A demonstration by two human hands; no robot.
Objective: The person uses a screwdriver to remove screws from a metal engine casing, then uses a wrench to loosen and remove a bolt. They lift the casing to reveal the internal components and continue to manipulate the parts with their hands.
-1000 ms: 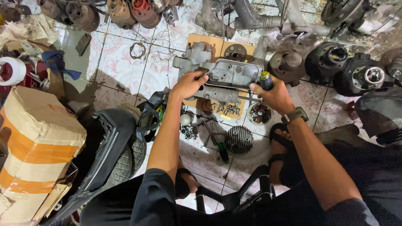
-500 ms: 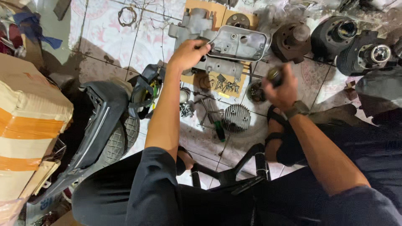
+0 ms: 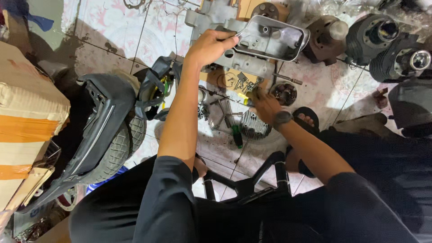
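Observation:
My left hand [image 3: 210,45] grips the near edge of a grey metal engine casing [image 3: 270,42] lying on the tiled floor. My right hand [image 3: 264,104], with a dark watch on its wrist, is lowered over a scatter of small tools and parts below the casing; its fingers curl around a small yellow-handled tool [image 3: 245,100], mostly hidden. A green-handled screwdriver [image 3: 236,136] and a ribbed round metal part [image 3: 254,125] lie just beside that hand. A small round bearing-like part [image 3: 284,93] sits to its right.
Several dark engine cylinders [image 3: 382,40] stand at the upper right. A black scooter fender over a tyre [image 3: 112,130] lies at the left, beside a taped cardboard box [image 3: 27,117]. A black metal stand [image 3: 265,180] sits between my legs, a sandalled foot [image 3: 306,118] near it.
My right hand has come down from beside the casing to the small parts on the floor. My left hand has stayed on the casing. The view has moved closer.

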